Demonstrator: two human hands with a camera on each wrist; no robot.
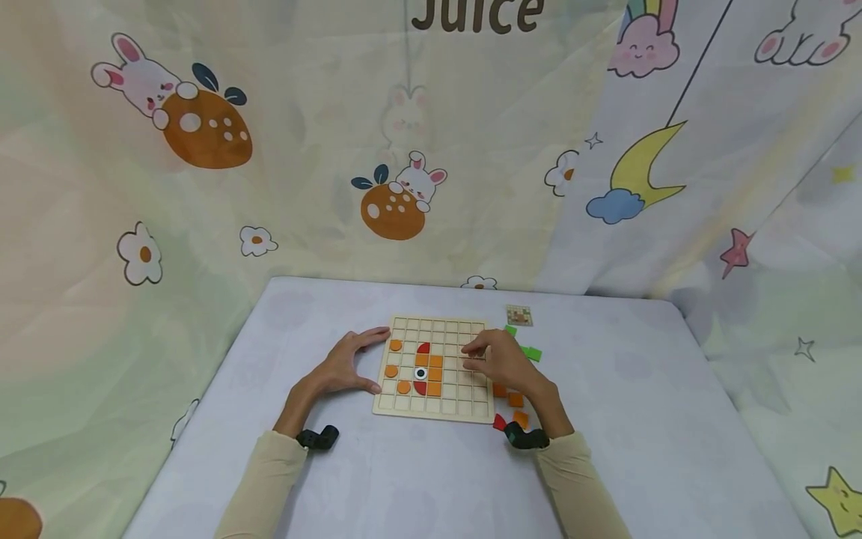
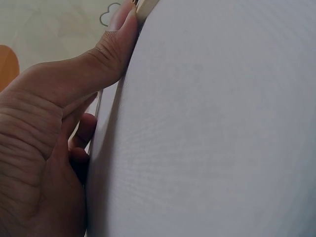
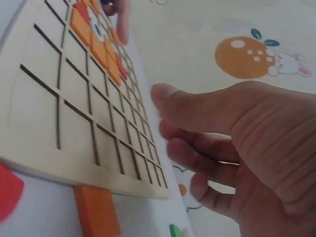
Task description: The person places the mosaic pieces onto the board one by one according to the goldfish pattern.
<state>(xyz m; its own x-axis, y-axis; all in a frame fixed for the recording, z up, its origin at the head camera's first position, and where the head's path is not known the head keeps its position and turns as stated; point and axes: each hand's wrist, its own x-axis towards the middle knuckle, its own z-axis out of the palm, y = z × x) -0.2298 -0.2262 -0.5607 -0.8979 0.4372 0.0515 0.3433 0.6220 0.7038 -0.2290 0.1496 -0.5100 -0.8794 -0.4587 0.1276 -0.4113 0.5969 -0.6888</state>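
A gridded wooden board [image 1: 465, 409] lies on the table, holding several orange squares [image 1: 436, 361], two red curved pieces [image 1: 423, 348], an eye piece [image 1: 420, 373] and three orange discs [image 1: 396, 345]. My left hand [image 1: 340, 363] touches the board's left edge with spread thumb and fingers; in the left wrist view the thumb of this hand [image 2: 44, 123] meets the board's edge at the top. My right hand [image 1: 506, 363] hovers over the board's right side. In the right wrist view, the fingers of this hand [image 3: 266, 143] are loosely bent, with no piece visible between them and the thumb.
Right of the board lie loose orange squares [image 1: 515, 399], a red piece [image 1: 499, 422] and green pieces [image 1: 534, 353], partly hidden by my right hand and wrist. A small patterned card [image 1: 519, 315] lies behind them. A printed cloth [image 1: 303, 187] hangs beyond the table's back edge.
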